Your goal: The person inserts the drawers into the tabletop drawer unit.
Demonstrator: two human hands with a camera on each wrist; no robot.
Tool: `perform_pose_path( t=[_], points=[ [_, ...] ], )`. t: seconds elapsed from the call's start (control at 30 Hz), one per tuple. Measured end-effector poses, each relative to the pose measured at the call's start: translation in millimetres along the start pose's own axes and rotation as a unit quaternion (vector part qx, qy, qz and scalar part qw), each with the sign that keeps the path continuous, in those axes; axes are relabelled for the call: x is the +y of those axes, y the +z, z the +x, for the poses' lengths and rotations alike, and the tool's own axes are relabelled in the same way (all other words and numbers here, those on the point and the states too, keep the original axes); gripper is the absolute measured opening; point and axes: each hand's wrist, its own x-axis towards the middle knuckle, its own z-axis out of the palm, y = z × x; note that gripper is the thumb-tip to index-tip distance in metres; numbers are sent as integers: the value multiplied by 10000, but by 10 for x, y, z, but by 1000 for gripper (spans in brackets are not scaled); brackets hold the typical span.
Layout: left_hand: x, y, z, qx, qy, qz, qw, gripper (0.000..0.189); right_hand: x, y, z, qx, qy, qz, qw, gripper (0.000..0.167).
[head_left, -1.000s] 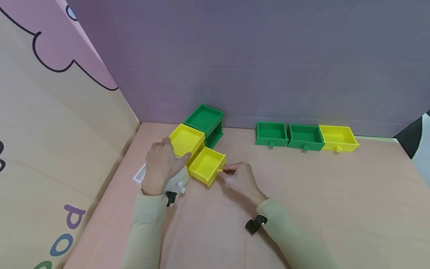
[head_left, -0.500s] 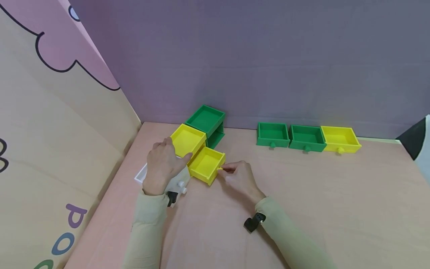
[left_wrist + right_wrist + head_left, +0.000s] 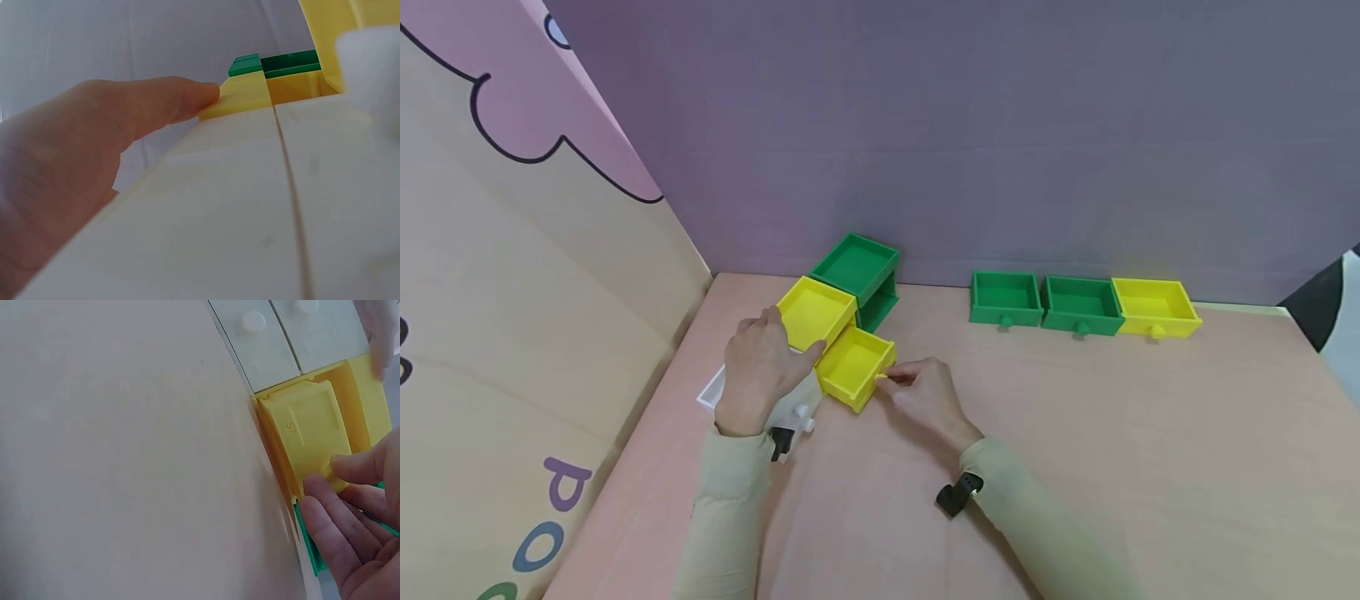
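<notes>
A yellow drawer [image 3: 853, 367] sticks partway out of its yellow housing [image 3: 809, 312]. My right hand [image 3: 925, 396] pinches the drawer's round knob between thumb and fingers, which the right wrist view shows close up. My left hand [image 3: 758, 362] holds the yellow housing from above. Its thumb [image 3: 187, 97] lies at the housing's top front edge; the other fingers reach to its far side, their tips hidden. Under the left hand is a white unit [image 3: 715, 390] with two drawer fronts [image 3: 269, 347], side by side with the yellow housing.
Behind the yellow housing stands a green housing [image 3: 857, 265] with an open bay. Along the back edge of the pink table [image 3: 1075, 467] sit two green drawers [image 3: 1006, 292] and another yellow drawer [image 3: 1153, 302]. A purple backdrop [image 3: 955, 142] rises behind.
The yellow drawer has slid a little farther into its housing, and my right hand has moved left with it on the knob. My left hand stays in place.
</notes>
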Motion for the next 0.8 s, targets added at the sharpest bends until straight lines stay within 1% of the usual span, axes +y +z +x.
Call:
perform_pose_path(
  t=[0.2,0.43,0.63,0.73,0.8],
  points=[
    [-14,3,-13,119,45,-76,9999,87,2,43,29,-20,62,-22,10000,15],
    [-24,-7,-24,151,33,-76,9999,85,-3,89,79,-92,19,-32,10000,16],
    [-21,-9,-27,175,28,-85,9998,84,5,99,102,-177,153,21,9997,19],
    [-7,-14,-28,126,19,-108,9999,85,10,84,101,-189,238,-1,9995,22],
    [1,-14,-28,108,14,-119,9999,85,7,73,93,-197,311,-2,9993,21]
  ],
)
